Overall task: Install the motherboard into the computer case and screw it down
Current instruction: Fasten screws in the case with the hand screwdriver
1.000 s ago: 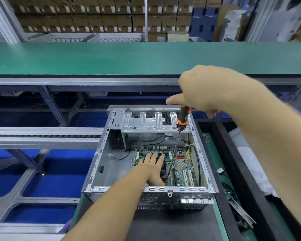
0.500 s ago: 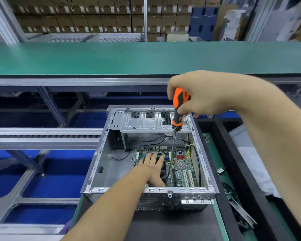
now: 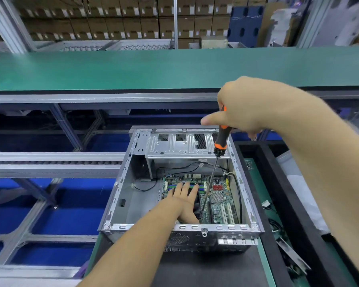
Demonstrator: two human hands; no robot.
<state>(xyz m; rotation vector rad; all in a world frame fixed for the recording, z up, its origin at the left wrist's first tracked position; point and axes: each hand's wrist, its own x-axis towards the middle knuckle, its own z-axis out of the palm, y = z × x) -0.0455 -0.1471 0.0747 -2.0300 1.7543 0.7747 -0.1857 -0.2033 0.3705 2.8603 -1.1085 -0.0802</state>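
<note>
An open silver computer case (image 3: 120,195) lies on the bench with its side off. The green motherboard (image 3: 220,204) sits on the case floor at the right. My left hand (image 3: 184,201) rests flat on the board with straight fingers, over a dark fan. My right hand (image 3: 243,108) grips the orange and black handle of a long screwdriver (image 3: 221,141) above the case. The shaft slants down and its tip meets the board just right of my left hand. The screw under the tip is too small to see.
A drive bay bracket (image 3: 182,146) spans the far end of the case, with black cables (image 3: 180,168) below it. A black tray (image 3: 278,183) with loose parts lies to the right. A green conveyor (image 3: 133,69) runs behind. Metal roller rails (image 3: 50,162) and blue floor lie left.
My right hand has turned on the screwdriver handle, hiding most of the orange grip, with the thumb now pointing left. The left hand and the board have stayed put.
</note>
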